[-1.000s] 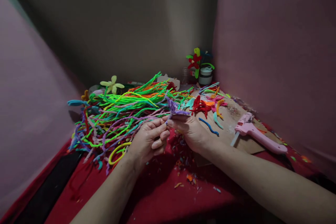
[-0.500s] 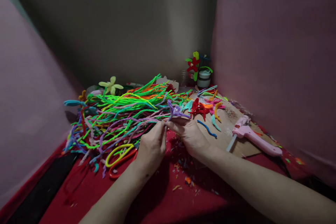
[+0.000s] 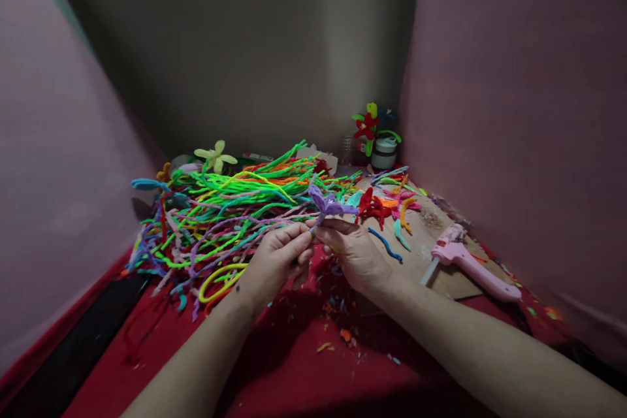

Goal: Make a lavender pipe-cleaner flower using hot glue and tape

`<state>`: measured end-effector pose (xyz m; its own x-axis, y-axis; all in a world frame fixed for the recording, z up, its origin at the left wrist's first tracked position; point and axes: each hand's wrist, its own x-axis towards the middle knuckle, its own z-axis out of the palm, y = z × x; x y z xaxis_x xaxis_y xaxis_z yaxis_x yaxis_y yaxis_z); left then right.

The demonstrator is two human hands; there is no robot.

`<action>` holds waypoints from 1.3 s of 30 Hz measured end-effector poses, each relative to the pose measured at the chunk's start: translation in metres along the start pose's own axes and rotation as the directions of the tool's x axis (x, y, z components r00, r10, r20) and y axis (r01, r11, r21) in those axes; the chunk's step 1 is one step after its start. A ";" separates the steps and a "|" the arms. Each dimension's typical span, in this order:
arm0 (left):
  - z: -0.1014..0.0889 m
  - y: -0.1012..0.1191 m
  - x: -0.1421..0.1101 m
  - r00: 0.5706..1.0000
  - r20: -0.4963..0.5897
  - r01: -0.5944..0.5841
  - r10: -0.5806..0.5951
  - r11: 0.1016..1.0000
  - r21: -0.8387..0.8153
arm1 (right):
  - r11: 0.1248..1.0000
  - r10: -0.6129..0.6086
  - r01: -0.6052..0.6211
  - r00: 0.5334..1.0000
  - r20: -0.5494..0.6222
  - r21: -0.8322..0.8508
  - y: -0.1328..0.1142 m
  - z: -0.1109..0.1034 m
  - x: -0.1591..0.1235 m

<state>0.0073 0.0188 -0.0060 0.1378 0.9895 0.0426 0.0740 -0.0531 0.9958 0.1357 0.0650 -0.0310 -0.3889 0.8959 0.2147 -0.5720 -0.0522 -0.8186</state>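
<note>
Purple petals of a pipe-cleaner flower (image 3: 330,204) stand up above my fingertips, its short stem pointing down to the left. My right hand (image 3: 360,255) is closed, pinching the stem between thumb and fingers. On the other side, my left hand (image 3: 281,255) has curled fingers, with thumb and forefinger at the stem's lower end; the exact contact is partly hidden. Just beyond both hands lies a big heap of coloured pipe cleaners (image 3: 235,202). Scissors with a yellow handle loop (image 3: 215,281) lie partly behind my left wrist.
A pink glue gun (image 3: 475,268) rests on a cardboard sheet (image 3: 416,255) at the right. Red pipe-cleaner pieces (image 3: 372,207) and a blue strip (image 3: 385,245) are nearby. Behind stand a grey-and-white jar (image 3: 385,153) and a yellow flower (image 3: 215,157). Scraps litter the red cloth (image 3: 304,353).
My left hand has rolled, showing more of its thumb and curled fingers at the stem. The purple flower has turned slightly, its petals showing wider. The view has shifted a little.
</note>
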 end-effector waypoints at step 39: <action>0.009 -0.026 0.003 0.888 -0.242 -0.184 0.392 0.784 0.593 | 0.999 -0.027 0.024 0.998 -0.055 -0.041 0.008 -0.004 -0.003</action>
<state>0.0148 0.0221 -0.0328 -0.0878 0.8900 0.4474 0.6184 -0.3035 0.7249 0.1353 0.0640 -0.0403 -0.3330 0.9200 0.2067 -0.5516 -0.0123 -0.8340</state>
